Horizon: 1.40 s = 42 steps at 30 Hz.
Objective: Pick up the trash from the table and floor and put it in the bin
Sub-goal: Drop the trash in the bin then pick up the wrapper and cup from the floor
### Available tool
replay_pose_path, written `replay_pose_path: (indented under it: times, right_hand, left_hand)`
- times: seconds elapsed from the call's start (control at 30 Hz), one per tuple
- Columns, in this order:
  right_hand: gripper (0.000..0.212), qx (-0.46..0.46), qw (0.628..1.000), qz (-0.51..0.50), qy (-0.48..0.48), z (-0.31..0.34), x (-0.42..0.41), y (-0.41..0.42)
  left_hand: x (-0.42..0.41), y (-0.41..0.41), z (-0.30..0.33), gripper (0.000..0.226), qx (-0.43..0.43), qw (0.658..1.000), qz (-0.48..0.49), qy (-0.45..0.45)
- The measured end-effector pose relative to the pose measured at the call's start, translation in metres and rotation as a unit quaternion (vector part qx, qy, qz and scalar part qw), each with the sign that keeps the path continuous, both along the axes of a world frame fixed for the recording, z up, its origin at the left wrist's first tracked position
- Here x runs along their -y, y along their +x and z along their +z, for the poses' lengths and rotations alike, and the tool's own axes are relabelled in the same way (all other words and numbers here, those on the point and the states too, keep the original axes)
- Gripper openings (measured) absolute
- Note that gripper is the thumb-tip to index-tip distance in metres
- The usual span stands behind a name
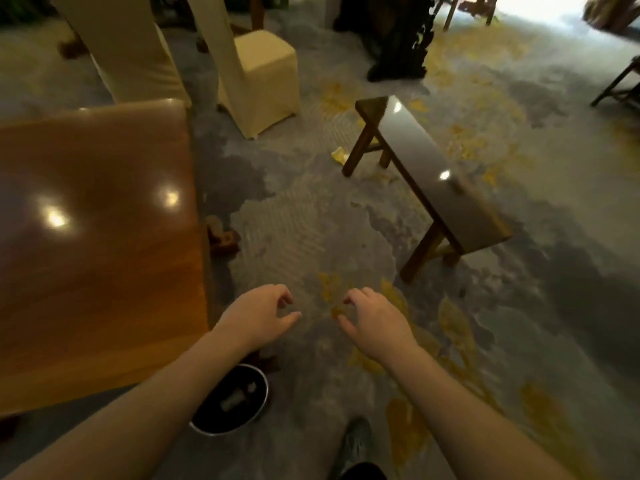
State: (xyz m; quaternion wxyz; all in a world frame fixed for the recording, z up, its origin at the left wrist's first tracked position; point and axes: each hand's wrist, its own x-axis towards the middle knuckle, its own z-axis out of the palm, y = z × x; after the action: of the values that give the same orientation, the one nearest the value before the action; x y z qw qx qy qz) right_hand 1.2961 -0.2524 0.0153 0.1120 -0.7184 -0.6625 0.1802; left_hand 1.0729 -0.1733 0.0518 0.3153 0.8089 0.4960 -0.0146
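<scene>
A crumpled yellow-white piece of trash (pixel 339 155) lies on the carpet by the near-left leg of the wooden bench (pixel 429 168). The round bin (pixel 232 400), dark inside with a metal rim, stands on the floor under my left forearm and holds a couple of pale pieces. My left hand (pixel 258 315) and my right hand (pixel 372 322) hover side by side over the carpet, fingers loosely curled and apart, nothing in either. The wooden table (pixel 93 244) fills the left; its shiny top shows only light reflections.
Two cream-covered chairs (pixel 259 74) stand beyond the table. A dark carved furniture base (pixel 398 39) sits at the top centre. More chair legs (pixel 616 88) show at the right edge. My shoe (pixel 355 441) is at the bottom. The grey and yellow patterned carpet lies between table and bench.
</scene>
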Motion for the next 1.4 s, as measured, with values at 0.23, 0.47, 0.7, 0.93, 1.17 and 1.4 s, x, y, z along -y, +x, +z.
replay_pose_path:
  times: [0.23, 0.47, 0.7, 0.93, 1.17, 1.4]
  right_hand:
    - [0.029, 0.007, 0.999, 0.031, -0.002, 0.054, -0.059, 0.116]
    - [0.028, 0.024, 0.999, 0.032, -0.032, 0.06, -0.166, 0.181]
    - [0.025, 0.049, 0.997, 0.048, -0.045, 0.055, -0.325, 0.215]
    - [0.023, 0.07, 0.994, 0.043, -0.067, 0.078, -0.515, 0.24]
    - [0.03, 0.061, 0.993, 0.051, -0.083, 0.062, -0.672, 0.253]
    - [0.021, 0.056, 0.984, 0.104, -0.131, -0.003, -0.867, 0.27]
  left_hand:
    - [-0.052, 0.086, 0.043, 0.035, 0.023, 0.997, 0.073, -0.009]
    - [-0.146, 0.153, 0.051, 0.032, 0.029, 0.993, 0.109, 0.025]
    - [-0.31, 0.203, 0.021, 0.03, 0.023, 0.992, 0.103, 0.066]
    - [-0.499, 0.229, 0.022, 0.029, 0.006, 0.994, 0.084, 0.072]
    - [-0.639, 0.225, 0.011, 0.025, -0.039, 0.993, 0.098, 0.043]
    - [-0.796, 0.225, -0.044, 0.015, -0.096, 0.986, 0.129, -0.033]
